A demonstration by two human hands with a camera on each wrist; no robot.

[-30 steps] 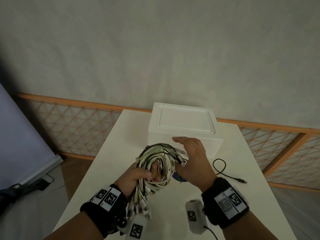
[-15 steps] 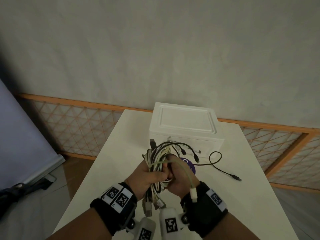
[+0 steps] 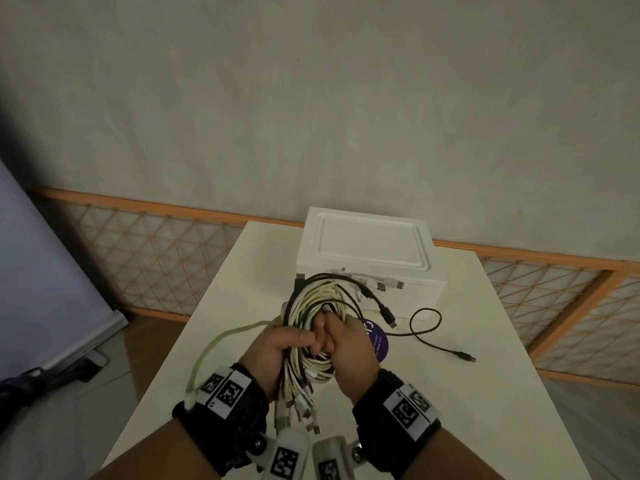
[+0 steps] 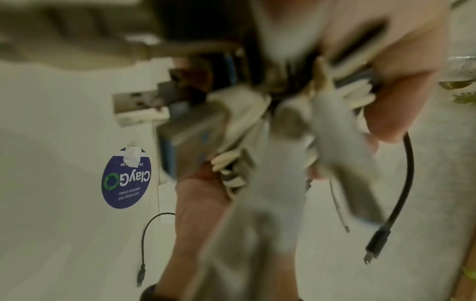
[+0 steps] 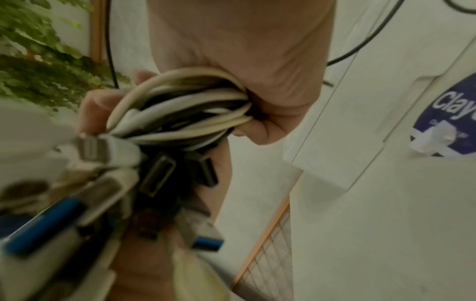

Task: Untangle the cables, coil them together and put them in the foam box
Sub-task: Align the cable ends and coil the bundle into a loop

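- A pale braided cable [image 3: 221,344] is seen arcing out leftwards to the left wrist.
- The coiled cable bundle [image 3: 318,306] is gripped by the left hand [image 3: 273,351], fingers curled round it.
- The same bundle is clutched by the right hand [image 3: 349,348], above the counter [image 3: 485,393].
- The closed foam box [image 3: 370,251] is set just behind.
- A black cable [image 3: 433,334] is left lying on the counter, right.
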